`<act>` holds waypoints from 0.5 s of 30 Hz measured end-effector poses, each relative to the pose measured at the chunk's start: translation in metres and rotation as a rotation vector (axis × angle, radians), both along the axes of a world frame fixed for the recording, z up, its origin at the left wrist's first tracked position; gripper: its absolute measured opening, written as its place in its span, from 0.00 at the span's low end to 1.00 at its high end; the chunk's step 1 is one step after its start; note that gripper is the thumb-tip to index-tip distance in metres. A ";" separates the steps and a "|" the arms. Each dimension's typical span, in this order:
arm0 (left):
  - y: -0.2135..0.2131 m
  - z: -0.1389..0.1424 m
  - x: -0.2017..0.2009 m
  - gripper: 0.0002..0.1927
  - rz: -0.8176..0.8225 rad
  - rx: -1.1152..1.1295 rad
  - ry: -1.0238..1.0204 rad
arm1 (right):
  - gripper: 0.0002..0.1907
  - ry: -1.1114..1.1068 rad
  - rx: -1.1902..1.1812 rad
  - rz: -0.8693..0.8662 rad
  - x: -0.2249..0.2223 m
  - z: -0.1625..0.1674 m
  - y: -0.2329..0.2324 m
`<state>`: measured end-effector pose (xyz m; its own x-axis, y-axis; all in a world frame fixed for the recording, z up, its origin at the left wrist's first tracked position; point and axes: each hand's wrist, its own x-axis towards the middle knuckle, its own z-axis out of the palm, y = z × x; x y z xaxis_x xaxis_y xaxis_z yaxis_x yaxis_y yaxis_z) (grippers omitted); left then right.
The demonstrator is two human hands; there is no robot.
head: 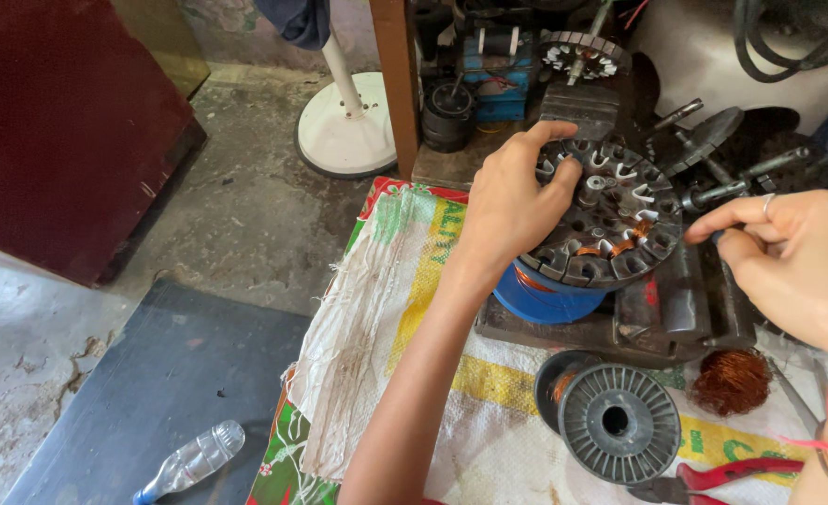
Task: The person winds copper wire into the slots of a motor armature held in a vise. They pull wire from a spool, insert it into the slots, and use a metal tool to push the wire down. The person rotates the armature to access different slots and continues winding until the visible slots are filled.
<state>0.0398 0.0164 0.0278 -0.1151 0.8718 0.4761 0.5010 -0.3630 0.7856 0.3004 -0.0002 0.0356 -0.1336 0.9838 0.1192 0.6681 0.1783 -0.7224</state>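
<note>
A round dark metal stator (610, 215) with white slot liners and some copper winding rests tilted on a blue spool (545, 297). My left hand (512, 201) grips the stator's left rim, thumb and fingers over its edge. My right hand (788, 257), with a ring on one finger, pinches fingertips together at the stator's right edge; a thin wire there cannot be made out.
A grey wire spool (618, 423), a copper wire tangle (732, 382) and red-handled pliers (727, 475) lie on the woven sack cover (376, 318). Motor parts crowd the back. On the floor: a white fan base (348, 126) and a plastic bottle (189, 460).
</note>
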 end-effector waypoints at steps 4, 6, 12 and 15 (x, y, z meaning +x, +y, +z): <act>0.000 0.000 0.000 0.20 0.003 0.036 0.014 | 0.14 -0.094 0.042 -0.061 -0.009 0.006 -0.003; 0.000 0.000 0.000 0.20 -0.001 0.062 0.017 | 0.14 -0.200 0.089 -0.071 -0.009 0.009 -0.004; -0.001 0.002 -0.001 0.20 0.006 0.036 0.018 | 0.12 0.064 0.081 -0.026 0.001 0.007 0.003; -0.003 0.004 -0.002 0.20 -0.008 -0.008 0.003 | 0.12 0.062 0.076 -0.053 0.011 0.006 0.004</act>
<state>0.0381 0.0133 0.0322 -0.1066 0.8764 0.4697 0.5006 -0.3609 0.7869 0.3118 0.0037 0.0413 -0.0721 0.9771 0.2003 0.6323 0.2001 -0.7485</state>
